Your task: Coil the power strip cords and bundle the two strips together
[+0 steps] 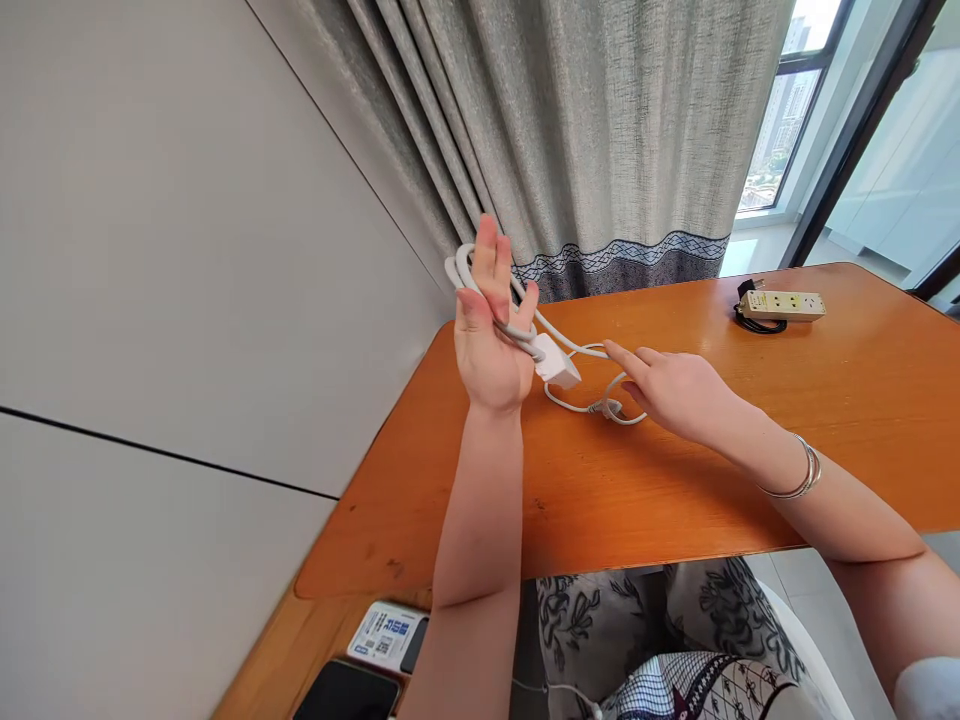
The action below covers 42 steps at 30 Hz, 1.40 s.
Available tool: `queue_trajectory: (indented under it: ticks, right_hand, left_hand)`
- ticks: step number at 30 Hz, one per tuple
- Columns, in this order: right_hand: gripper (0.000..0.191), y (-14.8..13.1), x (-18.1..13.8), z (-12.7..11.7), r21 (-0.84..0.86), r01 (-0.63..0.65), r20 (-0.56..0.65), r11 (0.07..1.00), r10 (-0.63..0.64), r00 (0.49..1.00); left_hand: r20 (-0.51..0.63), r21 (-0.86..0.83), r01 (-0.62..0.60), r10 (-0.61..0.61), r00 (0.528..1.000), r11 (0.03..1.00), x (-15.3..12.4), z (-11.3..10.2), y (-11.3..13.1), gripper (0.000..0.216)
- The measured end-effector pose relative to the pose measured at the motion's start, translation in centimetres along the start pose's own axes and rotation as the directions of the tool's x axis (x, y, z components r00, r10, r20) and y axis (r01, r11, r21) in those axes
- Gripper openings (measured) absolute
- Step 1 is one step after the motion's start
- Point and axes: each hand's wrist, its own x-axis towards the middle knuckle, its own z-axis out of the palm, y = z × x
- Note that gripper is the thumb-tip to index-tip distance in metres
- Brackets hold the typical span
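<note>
My left hand [491, 345] is raised over the left part of the table with its palm turned up. A thick white cable [463, 265] loops around its fingers, and the thumb and some fingers bend in over the coils. Beside that palm a white power adapter block [556, 362] hangs from the cable. My right hand [671, 390] is to the right, palm down, with the stretch of cable between the hands running to its fingertips. Its fingers pinch the cable; the thumb is partly hidden. A thinner cord with a plug [611, 407] curls on the table below.
On the orange wooden table [750, 470], a power strip [787, 305] with a black cord lies at the far right. A grey curtain [637, 130] hangs behind, and a white panel [187, 250] borders the left. A phone [349, 690] and a labelled box [386, 635] lie at lower left.
</note>
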Motion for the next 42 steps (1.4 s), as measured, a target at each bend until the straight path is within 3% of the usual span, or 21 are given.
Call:
queue_trajectory:
  ticks: [3,5,8,10,13,16,19,21,23,25,28,31,37,42]
  right_hand:
    - [0.038,0.1,-0.5,-0.6,0.009,-0.026,-0.086,1.000,0.026,0.996]
    - [0.036,0.2,-1.1,-0.9,0.002,0.040,-0.252,0.999,-0.038,0.967]
    - [0.046,0.3,-1.8,-1.2,-0.024,0.213,-0.559,0.977,-0.190,0.807]
    - [0.045,0.5,-2.1,-1.4,-0.007,0.291,-0.675,0.957,-0.219,0.704]
    - [0.044,1.0,-2.4,-1.7,0.128,0.319,-0.718,0.939,-0.135,0.682]
    - [0.039,1.7,-2.3,-1.9,0.284,0.283,-0.731,0.916,0.016,0.682]
    - [0.035,2.3,-1.8,-1.7,0.365,0.281,-0.768,0.887,0.117,0.629]
    - [0.033,2.6,-1.3,-1.4,0.396,0.307,-0.783,0.866,0.143,0.605]
    - [0.032,2.9,-0.8,-1.2,0.447,0.318,-0.763,0.836,0.171,0.624]
    - [0.033,3.2,-0.2,-0.8,0.540,0.316,-0.691,0.780,0.196,0.696]
    - [0.042,3.5,0.4,-0.3,0.726,0.307,-0.510,0.615,0.183,0.840]
    - [0.043,3.5,0.7,0.0,0.844,0.295,-0.381,0.448,0.112,0.918]
    - [0.032,3.0,1.0,0.0,0.928,0.261,-0.312,0.265,0.174,0.934]
    - [0.034,2.9,1.2,0.3,0.947,0.243,-0.284,0.211,0.195,0.939]
  left_hand:
    - [0.015,0.111,-0.048,0.046,0.999,0.993,0.2,-0.6,-1.2,0.054]
    - [0.090,0.130,-0.058,0.047,0.995,0.990,0.0,-0.5,-1.8,0.052]
    - [0.227,0.074,0.024,-0.040,0.973,0.997,-0.6,0.2,-1.8,0.050]
    - [0.310,0.005,0.159,-0.153,0.938,0.987,-1.3,1.0,-1.2,0.049]
    - [0.396,-0.095,0.408,-0.341,0.852,0.908,-2.3,2.3,0.0,0.045]
    - [0.488,-0.083,0.600,-0.492,0.720,0.796,-3.0,3.1,0.7,0.041]
    - [0.585,-0.010,0.703,-0.566,0.581,0.711,-3.3,3.5,0.7,0.042]
    - [0.592,0.003,0.732,-0.591,0.548,0.682,-3.2,3.6,0.6,0.044]
    - [0.576,-0.007,0.765,-0.623,0.529,0.643,-3.1,3.8,0.6,0.044]
    - [0.577,-0.023,0.820,-0.662,0.478,0.572,-2.8,4.0,0.6,0.044]
    - [0.610,-0.054,0.883,-0.685,0.399,0.467,-2.4,4.1,0.7,0.047]
    - [0.626,-0.069,0.903,-0.686,0.371,0.425,-2.2,4.0,0.9,0.049]
    - [0.595,-0.107,0.899,-0.697,0.400,0.425,-1.8,3.8,0.6,0.045]
    - [0.580,-0.112,0.924,-0.731,0.359,0.366,-1.9,4.1,0.3,0.042]
